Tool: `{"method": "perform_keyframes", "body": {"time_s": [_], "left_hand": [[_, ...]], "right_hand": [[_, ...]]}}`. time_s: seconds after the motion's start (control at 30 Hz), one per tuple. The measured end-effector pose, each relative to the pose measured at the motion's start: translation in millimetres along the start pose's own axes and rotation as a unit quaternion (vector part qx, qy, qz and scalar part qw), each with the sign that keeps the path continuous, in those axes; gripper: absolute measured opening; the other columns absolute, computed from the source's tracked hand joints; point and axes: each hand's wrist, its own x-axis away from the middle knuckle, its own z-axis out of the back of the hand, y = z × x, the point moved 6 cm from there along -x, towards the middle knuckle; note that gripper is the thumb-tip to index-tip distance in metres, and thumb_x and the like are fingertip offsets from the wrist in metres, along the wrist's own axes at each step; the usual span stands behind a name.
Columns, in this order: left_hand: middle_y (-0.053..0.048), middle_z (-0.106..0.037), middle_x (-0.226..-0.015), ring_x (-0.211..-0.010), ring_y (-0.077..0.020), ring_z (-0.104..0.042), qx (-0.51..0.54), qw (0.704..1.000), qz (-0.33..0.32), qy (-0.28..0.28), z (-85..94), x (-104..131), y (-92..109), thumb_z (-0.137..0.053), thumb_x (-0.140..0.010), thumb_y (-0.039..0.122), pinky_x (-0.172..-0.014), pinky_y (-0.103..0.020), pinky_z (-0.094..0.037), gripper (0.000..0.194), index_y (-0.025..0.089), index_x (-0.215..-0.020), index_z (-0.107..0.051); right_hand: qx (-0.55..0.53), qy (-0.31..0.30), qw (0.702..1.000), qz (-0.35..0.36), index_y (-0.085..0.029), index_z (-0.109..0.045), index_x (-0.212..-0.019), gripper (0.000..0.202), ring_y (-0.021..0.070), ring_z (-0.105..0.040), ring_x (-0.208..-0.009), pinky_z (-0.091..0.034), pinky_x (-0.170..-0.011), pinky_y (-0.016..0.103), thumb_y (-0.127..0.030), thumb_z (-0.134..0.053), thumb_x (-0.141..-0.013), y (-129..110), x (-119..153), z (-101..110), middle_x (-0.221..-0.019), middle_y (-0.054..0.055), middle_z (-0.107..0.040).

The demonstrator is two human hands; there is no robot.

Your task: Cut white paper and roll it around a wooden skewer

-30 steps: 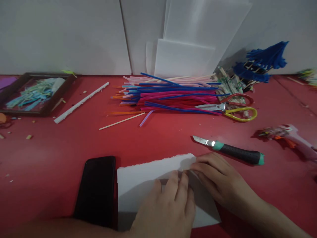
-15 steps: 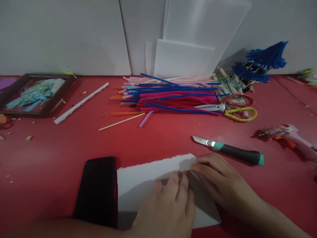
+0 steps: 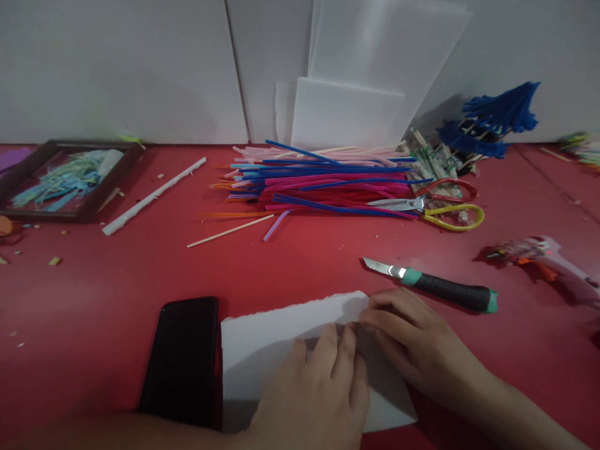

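Observation:
A white sheet with a ragged top edge [image 3: 281, 322] lies at the bottom middle of the red table. My left hand [image 3: 316, 381] rests on it from above, with fingers somewhat spread and their tips bent down onto its surface. Beside those fingertips, on the sheet's right part, my right hand [image 3: 412, 334] is closed in a pinch. A thin pale edge shows between the hands, but what the right fingers grip is too small and hidden to name.
A black phone [image 3: 182, 359] lies left of the sheet. An open cutter knife [image 3: 445, 290] is beyond my right hand, with a glue gun [image 3: 544, 256] farther right. Behind are scissors [image 3: 450, 215], coloured pipe cleaners [image 3: 337, 181], a white rod [image 3: 154, 197] and a dark frame [image 3: 87, 206].

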Motion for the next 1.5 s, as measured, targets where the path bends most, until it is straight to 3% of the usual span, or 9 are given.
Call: {"method": "perform_keyframes", "body": {"time_s": [0.33, 0.8, 1.03, 1.33, 1.5], "left_hand": [[-0.01, -0.066, -0.13, -0.113, -0.0227, -0.062, -0.009, 1.0, -0.006, 0.017, 1.5, -2.1, -0.6, -0.037, -0.102, 0.026, -0.079, -0.033, -0.051, 0.038, 0.015, -0.126, -0.065], [-0.011, -0.064, -0.133, -0.116, -0.0231, -0.06, 0.011, 1.0, -0.011, -0.023, -0.8, -2.8, -0.7, -0.043, -0.101, 0.03, -0.079, -0.033, -0.049, 0.038, 0.016, -0.131, -0.062], [-0.008, -0.068, -0.128, -0.112, -0.0216, -0.062, -0.004, 0.999, 0.01, 0.043, 3.5, -0.8, -1.3, -0.035, -0.102, 0.025, -0.077, -0.032, -0.048, 0.039, 0.016, -0.122, -0.068], [-0.008, -0.067, -0.128, -0.112, -0.0218, -0.063, -0.005, 0.999, 0.005, 0.034, 4.2, -1.6, -0.9, -0.036, -0.102, 0.026, -0.077, -0.031, -0.049, 0.039, 0.017, -0.122, -0.067], [-0.013, -0.067, -0.128, -0.1, -0.0201, -0.065, 0.001, 1.0, -0.005, 0.016, 2.1, -2.9, 0.0, -0.042, -0.1, 0.027, -0.071, -0.029, -0.047, 0.036, 0.013, -0.124, -0.066]], "right_hand": [[-0.025, 0.01, 0.999, -0.022, -0.02, -0.064, -0.092, 0.018, 0.017, -0.063, -0.078, -0.056, -0.066, 0.031, -0.012, -0.048, -0.093, 0.4, -3.2, 1.3, -0.088, 0.007, -0.064], [-0.048, -0.003, 0.998, -0.042, -0.022, -0.063, -0.091, 0.018, 0.017, -0.063, -0.079, -0.056, -0.067, 0.031, -0.013, -0.048, -0.093, 3.7, -4.5, -0.6, -0.089, 0.006, -0.065], [-0.041, -0.003, 0.998, -0.037, -0.022, -0.061, -0.093, 0.018, 0.0169, -0.062, -0.08, -0.055, -0.067, 0.03, -0.012, -0.047, -0.094, 3.0, -3.8, -1.1, -0.09, 0.006, -0.063], [-0.048, -0.001, 0.998, -0.046, -0.022, -0.062, -0.092, 0.018, 0.0165, -0.062, -0.081, -0.055, -0.069, 0.029, -0.011, -0.048, -0.093, 4.4, -3.7, -2.1, -0.091, 0.006, -0.063], [-0.046, 0.01, 0.998, -0.049, -0.022, -0.064, -0.09, 0.019, 0.0157, -0.064, -0.081, -0.056, -0.068, 0.028, -0.013, -0.047, -0.094, 4.6, -4.6, 0.7, -0.09, 0.006, -0.063]]}}
